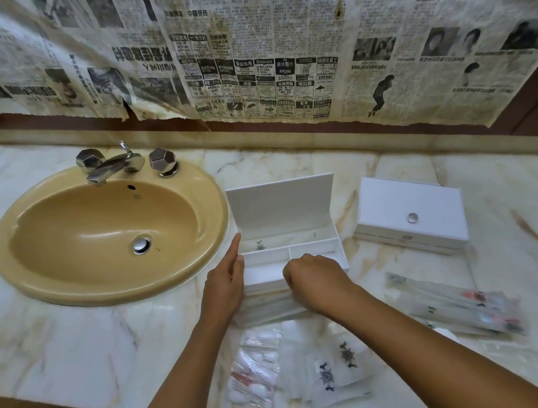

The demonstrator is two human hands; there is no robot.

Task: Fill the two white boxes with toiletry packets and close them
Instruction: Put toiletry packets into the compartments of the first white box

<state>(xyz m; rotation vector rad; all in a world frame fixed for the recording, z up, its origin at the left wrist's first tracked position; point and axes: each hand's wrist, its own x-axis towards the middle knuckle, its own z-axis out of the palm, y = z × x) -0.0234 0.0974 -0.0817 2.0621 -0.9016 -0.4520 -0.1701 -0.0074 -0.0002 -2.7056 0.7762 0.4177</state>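
Note:
An open white box [301,233] stands on the marble counter with its lid up; a packet with a small dark emblem [260,245] lies in its back compartment. My left hand [226,285] rests with straight fingers against the box's left wall. My right hand [316,280] is curled at the box's front edge, over long clear packets [266,308] lying there; whether it grips one I cannot tell. A second white box [410,218] sits closed to the right. Cotton-bud packets [256,369] and emblem sachets [336,367] lie near the counter's front edge.
A tan oval sink [110,235] with a chrome tap [112,164] is to the left. Toothbrush packets [456,303] lie at the right. Old newspaper [260,53] covers the wall behind. The counter's front edge [81,396] is close below my arms.

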